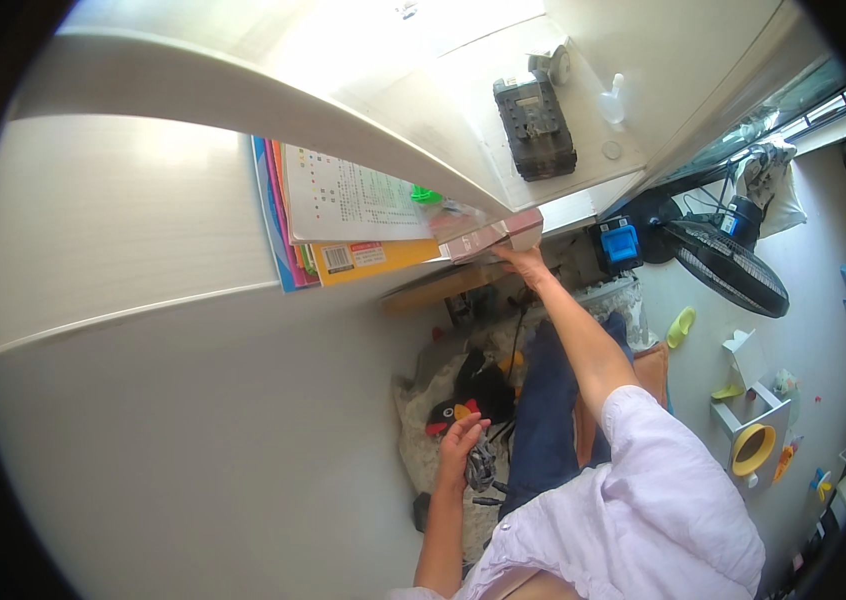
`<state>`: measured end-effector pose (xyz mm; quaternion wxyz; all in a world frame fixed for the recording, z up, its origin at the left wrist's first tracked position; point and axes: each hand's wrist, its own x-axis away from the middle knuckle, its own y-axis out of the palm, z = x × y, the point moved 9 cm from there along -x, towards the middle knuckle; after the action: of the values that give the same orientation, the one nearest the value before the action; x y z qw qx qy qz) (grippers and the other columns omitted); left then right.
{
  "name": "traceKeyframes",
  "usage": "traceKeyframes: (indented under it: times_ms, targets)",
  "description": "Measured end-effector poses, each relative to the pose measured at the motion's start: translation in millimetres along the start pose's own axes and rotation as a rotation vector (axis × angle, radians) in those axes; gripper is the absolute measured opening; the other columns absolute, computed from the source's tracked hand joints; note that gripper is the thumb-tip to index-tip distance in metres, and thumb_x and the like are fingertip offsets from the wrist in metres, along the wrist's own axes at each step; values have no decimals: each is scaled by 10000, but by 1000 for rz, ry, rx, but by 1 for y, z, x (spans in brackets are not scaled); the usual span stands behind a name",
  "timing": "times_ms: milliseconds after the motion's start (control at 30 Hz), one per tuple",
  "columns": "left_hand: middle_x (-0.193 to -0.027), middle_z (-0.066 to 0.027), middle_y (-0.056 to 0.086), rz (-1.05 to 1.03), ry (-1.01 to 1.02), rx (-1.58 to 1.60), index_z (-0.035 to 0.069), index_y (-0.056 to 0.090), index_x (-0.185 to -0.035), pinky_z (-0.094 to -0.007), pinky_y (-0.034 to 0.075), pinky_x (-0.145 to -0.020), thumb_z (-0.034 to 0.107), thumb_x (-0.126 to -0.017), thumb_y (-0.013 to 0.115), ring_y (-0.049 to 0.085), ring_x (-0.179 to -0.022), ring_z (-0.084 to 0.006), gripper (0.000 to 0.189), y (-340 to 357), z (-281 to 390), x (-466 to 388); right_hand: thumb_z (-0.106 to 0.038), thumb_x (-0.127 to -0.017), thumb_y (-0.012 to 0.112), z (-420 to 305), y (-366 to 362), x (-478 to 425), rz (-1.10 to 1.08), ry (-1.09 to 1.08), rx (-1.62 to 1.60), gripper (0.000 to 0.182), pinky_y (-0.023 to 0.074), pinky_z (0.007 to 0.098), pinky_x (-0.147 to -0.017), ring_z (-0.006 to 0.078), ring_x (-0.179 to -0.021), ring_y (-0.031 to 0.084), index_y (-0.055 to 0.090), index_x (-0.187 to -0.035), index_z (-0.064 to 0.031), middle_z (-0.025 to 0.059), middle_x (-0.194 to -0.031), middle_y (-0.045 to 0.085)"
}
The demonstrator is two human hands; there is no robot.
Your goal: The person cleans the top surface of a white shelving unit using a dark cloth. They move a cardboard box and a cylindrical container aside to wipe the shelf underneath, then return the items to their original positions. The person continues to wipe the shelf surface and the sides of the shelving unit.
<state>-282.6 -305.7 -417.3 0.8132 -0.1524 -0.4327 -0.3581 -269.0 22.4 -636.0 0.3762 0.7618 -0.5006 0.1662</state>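
Observation:
My right hand [526, 264] reaches up to the shelf with its fingers at the lower edge of a dusky pink box [494, 236], which bears writing. Beside this box stands a row of papers and booklets [352, 199], with a yellow one lowest and a green clip [425, 195] near the papers' right end. Lower down, my left hand [460, 442] holds a bundled dark cable [481, 466] against the palm, its fingers partly extended. Two dark plug ends [489, 501] stick out below the bundle. Behind the left hand lies a black plush penguin [468, 397] with a yellow beak.
A black ridged case [535, 127] and a small clear bottle [613, 101] lie in the upper compartment. The shelf divider [280, 90] runs above the papers. A black fan [727, 262] and a blue-topped black box [619, 244] stand right. A yellow-rimmed potty [754, 446] sits lower right.

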Motion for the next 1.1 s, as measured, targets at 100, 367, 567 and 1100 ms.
traceKeyframes:
  times_ms: [100,367,567,1100]
  targets:
    - [-1037,-98,605,-48,94,-48,13,526,-1111,-248,412,-861,146,-851,559,557,-962,-149,294,12,27,-2,-200,-596,796,-5,-3,11,-33,3,72,988,485,430,-736,268,-1074,472,106,-1296,-100,155,-1222,384]
    - [-979,-116,614,-32,47,278,25,557,-1059,-318,517,-651,259,-828,583,602,-740,-169,330,35,96,16,-182,-699,707,13,-31,79,-54,222,304,580,515,387,-592,255,-867,562,443,-1191,-28,130,-1084,515]
    - [-1032,-209,577,-360,61,835,-40,522,-1090,-426,470,-816,330,-815,520,577,-919,-308,461,76,184,66,-229,-833,558,-114,62,243,-407,154,368,245,489,264,-616,102,-769,566,578,-995,-47,23,-867,595]
    - [-991,-97,573,-577,952,348,5,497,-1106,-293,498,-720,12,-824,546,585,-874,-179,287,147,387,259,-41,-757,640,-471,207,505,-297,-1233,697,81,481,223,-552,103,-629,586,633,-829,-5,54,-675,591]
